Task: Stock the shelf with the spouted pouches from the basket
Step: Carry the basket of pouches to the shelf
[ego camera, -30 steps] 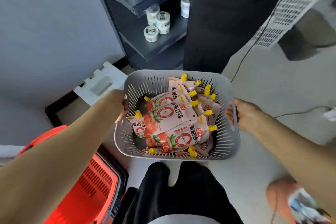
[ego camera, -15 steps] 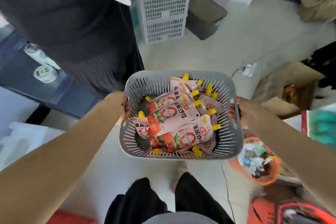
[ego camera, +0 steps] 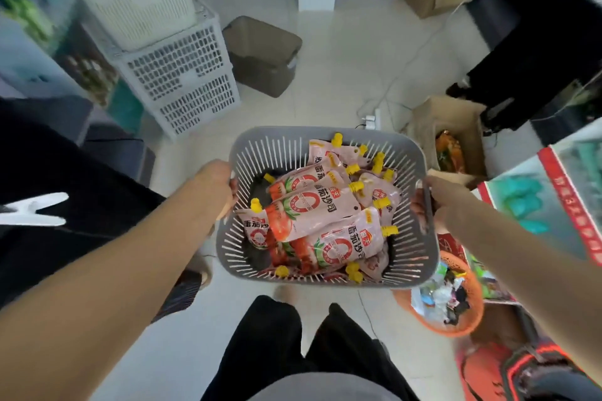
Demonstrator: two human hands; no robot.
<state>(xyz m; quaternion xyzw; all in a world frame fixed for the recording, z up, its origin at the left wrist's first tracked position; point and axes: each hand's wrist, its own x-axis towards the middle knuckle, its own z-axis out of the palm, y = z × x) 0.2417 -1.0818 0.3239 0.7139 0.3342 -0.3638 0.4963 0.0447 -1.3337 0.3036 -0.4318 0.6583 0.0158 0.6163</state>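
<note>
I hold the grey slatted basket [ego camera: 325, 277] out in front of me over the pale floor, my left hand [ego camera: 218, 185] clamped on its left rim and my right hand [ego camera: 436, 202] curled around the right rim. The spouted pouches [ego camera: 312, 208] lie heaped inside it, pink with yellow caps, spouts pointing every way. Ahead on the left stand stacked white crates [ego camera: 182, 75] with a brown bin [ego camera: 260, 55] just beside them. To my right an open cardboard box [ego camera: 456, 127] sits near the basket, and an orange basket of wrappers [ego camera: 456, 309] lies below my right forearm. A white power strip [ego camera: 373, 119] and its cable cross the floor just beyond the basket's far edge.
</note>
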